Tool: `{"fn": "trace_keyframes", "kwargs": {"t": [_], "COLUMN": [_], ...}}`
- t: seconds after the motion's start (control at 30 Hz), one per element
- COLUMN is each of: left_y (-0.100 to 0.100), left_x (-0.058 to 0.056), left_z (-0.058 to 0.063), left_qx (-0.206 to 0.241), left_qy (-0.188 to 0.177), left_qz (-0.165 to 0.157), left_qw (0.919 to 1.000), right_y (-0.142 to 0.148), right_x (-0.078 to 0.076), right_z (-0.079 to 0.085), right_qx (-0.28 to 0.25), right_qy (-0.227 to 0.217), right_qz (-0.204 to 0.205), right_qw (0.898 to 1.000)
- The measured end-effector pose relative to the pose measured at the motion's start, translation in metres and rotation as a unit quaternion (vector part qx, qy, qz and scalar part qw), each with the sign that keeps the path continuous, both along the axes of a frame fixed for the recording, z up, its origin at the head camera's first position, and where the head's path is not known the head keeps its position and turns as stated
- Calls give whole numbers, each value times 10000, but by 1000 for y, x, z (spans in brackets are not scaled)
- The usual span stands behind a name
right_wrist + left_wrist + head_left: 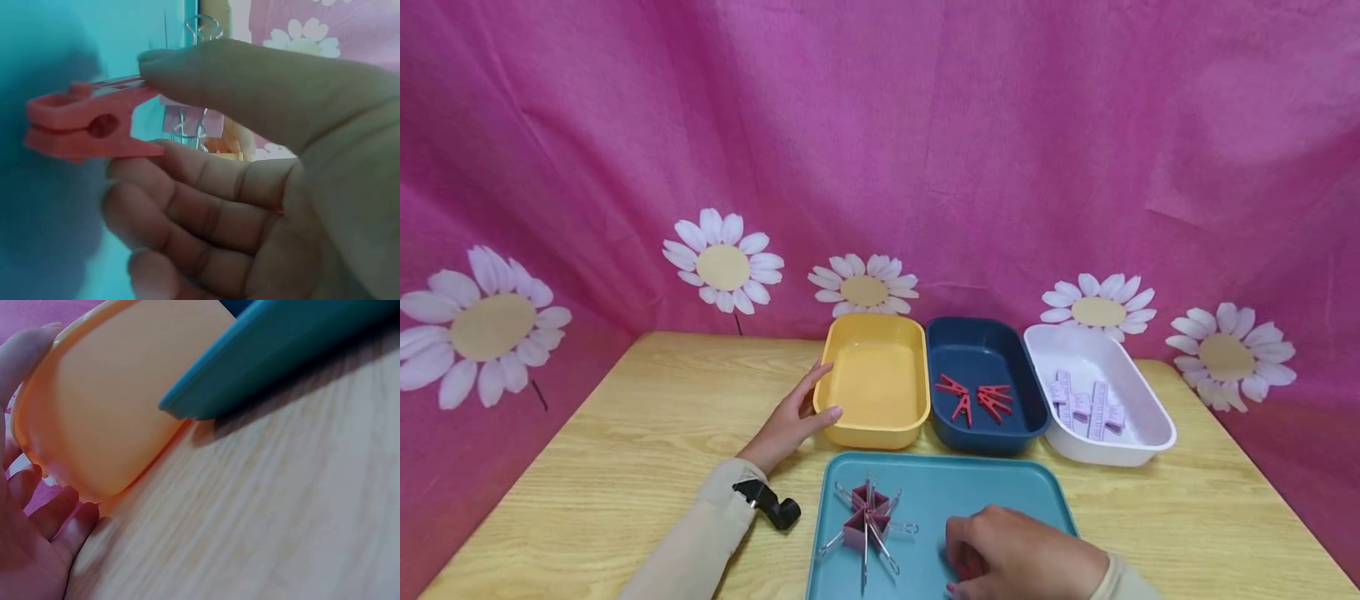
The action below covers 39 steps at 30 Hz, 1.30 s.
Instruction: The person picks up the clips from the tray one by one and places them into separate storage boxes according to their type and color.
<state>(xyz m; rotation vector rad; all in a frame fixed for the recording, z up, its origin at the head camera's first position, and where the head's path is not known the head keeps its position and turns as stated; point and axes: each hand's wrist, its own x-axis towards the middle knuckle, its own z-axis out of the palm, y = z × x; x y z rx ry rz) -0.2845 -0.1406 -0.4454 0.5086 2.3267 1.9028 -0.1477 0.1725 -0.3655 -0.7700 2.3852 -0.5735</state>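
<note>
My right hand (1011,554) is over the teal tray (936,469). In the right wrist view, its thumb and index finger pinch a red clothespin (84,128) by the handle end, and the clip end points away from the palm. The head view mostly hides that clothespin under the hand. At the yellow bin (871,437), my left hand (785,423) rests against the left side with fingers spread, thumb and fingertip at the rim. Several dusky pink binder clips (865,521) with silver wire handles stand bunched on the tray's left part.
Beside the yellow bin is a navy bin (992,350) holding several red clothespins (992,400). Right of it, a white bin (1138,450) contains lilac tape-like strips (1097,410). A pink cloth (925,150) with daisies hangs behind the wooden table (625,450).
</note>
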Motion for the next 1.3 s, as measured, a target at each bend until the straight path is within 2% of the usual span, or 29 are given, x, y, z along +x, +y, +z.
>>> {"fn": "trace_keyframes", "kwargs": {"t": [0.23, 0.4, 0.67, 0.97, 1.07, 1.3], "left_y": [-1, -2, -2, -1, 0, 3], "left_x": [1, 1, 3, 1, 3, 18], "left_z": [-4, -6, -3, 2, 7, 29], "left_qx": [-42, -68, -129, -215, -224, -122], "left_qy": [-30, -18, -49, -23, -106, -187], "left_qz": [23, 52, 128, 178, 142, -57], "left_qw": [10000, 10000, 9998, 9996, 9996, 9997], "right_y": [2, 3, 10, 18, 20, 22], "right_x": [-5, -8, -15, -31, -36, -47], "right_z": [-1, 1, 12, 26, 30, 38], "right_qx": [-618, -872, -1100, -1001, -921, -792], "right_qy": [366, 455, 497, 721, 796, 1256], "right_qz": [249, 210, 128, -81, -155, -243], "right_qw": [9971, 9949, 9926, 9923, 9924, 9886]}}
